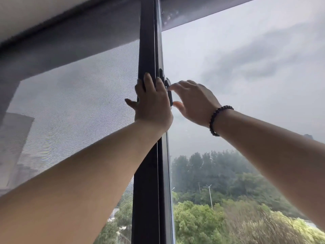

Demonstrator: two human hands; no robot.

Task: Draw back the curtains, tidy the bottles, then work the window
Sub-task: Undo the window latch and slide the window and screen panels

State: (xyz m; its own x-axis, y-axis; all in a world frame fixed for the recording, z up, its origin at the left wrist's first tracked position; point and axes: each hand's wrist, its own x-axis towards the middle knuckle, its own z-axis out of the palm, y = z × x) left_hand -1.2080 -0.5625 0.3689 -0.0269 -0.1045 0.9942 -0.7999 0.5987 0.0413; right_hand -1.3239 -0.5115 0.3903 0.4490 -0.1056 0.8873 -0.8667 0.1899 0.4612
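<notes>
A black vertical window frame (146,41) runs down the middle of the head view. A small black latch handle (169,92) is fixed to its right side. My left hand (152,104) lies flat against the frame, fingers spread and pressed on it, just left of the latch. My right hand (193,101), with a dark bead bracelet (217,120) on the wrist, reaches in from the right; its forefinger and thumb touch the latch above and below. No bottles or curtains are in view.
A grey mesh insect screen (79,103) fills the pane left of the frame. The right pane (246,76) is plain glass with cloudy sky, trees and street lamps far below. The ceiling edge (26,20) crosses the upper left.
</notes>
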